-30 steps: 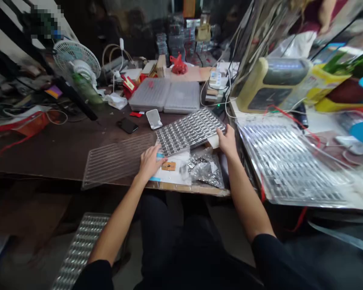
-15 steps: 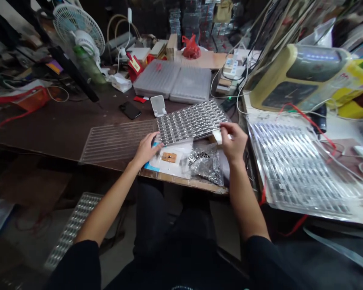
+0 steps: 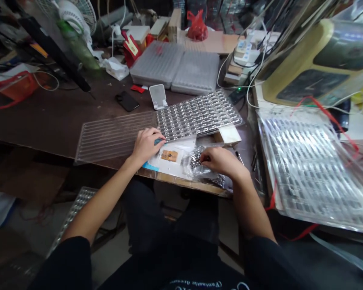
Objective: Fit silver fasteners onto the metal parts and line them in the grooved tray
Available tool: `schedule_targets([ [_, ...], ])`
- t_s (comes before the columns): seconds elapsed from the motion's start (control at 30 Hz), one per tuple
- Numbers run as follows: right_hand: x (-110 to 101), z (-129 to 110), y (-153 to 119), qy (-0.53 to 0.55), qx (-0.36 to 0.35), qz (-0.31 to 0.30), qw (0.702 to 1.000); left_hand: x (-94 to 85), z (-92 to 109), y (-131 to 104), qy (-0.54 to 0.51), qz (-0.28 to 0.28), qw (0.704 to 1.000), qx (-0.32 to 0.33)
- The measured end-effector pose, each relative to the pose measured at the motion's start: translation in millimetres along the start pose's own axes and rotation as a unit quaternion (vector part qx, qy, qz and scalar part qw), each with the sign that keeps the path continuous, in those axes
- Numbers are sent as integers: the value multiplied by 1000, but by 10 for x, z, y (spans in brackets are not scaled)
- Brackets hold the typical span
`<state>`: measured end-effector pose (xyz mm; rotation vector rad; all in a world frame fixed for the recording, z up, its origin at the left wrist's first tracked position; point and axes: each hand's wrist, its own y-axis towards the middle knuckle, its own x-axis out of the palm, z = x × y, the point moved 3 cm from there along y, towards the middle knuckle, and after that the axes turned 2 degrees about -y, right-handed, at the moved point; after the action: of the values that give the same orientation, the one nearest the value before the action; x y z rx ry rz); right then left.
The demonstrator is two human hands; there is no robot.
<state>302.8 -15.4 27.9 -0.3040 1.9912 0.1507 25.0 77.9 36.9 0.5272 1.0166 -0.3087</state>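
Observation:
My left hand (image 3: pixel 147 144) is at the near left corner of a clear plastic tray (image 3: pixel 196 114) filled with rows of small shiny metal parts. Its fingers are curled together, with a bit of blue showing at the fingertips; what they hold is hidden. My right hand (image 3: pixel 219 161) reaches into an open clear plastic bag (image 3: pixel 189 169) of small metal pieces (image 3: pixel 196 159), its fingertips pinched among them. Between my hands, a small tan block (image 3: pixel 170 156) lies on white paper. An unfilled ridged clear tray (image 3: pixel 111 135) lies to the left.
A black phone (image 3: pixel 127 101) and a white stand (image 3: pixel 157 96) are behind the trays. Stacked clear plastic cases (image 3: pixel 157 62) stand farther back. On the right, a side table carries bagged trays (image 3: pixel 314 169). A small white-topped block (image 3: pixel 229 135) sits by the filled tray's right end.
My right hand has left the right end of the filled tray and come down toward me into the bag. My left hand stays at the tray's corner, its fingers more curled. The view has shifted slightly.

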Motion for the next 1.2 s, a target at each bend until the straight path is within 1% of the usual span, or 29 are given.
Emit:
schedule_targets([
  [0.1,0,-4,13,14,16,-27,999,45,2,30,3,-9,1000,-10],
  [0.2,-78,-24,-8,54,27,-38,997,51,-3,50,-29,-3,999,-17],
  [0.27,-143,-49,-22,85,26,-25,996,19,15,43,-80,9,997,-7],
  [0.33,-189,-70,-23,106,22,-6,994,-17,38,14,-152,28,988,4],
  [0.43,-192,-113,17,133,4,16,991,-23,53,-68,-226,59,972,16],
  [0.5,-160,-172,74,151,-12,34,988,1,52,-147,-238,85,967,25],
  [0.57,-115,-263,159,153,-17,57,986,16,42,-235,-242,117,963,18],
  [0.67,-42,-448,336,104,-14,85,991,-5,30,-352,-238,152,959,-11],
  [0.77,32,-631,525,55,-32,78,995,-37,32,-405,-231,158,960,-16],
  [0.87,99,-730,637,66,-39,61,995,-10,13,-403,-252,161,954,-34],
  [1.03,231,-782,631,97,-57,43,993,92,37,-389,-274,139,950,-50],
  [1.2,311,-813,589,115,-38,61,991,109,96,-393,-264,124,954,-73],
])
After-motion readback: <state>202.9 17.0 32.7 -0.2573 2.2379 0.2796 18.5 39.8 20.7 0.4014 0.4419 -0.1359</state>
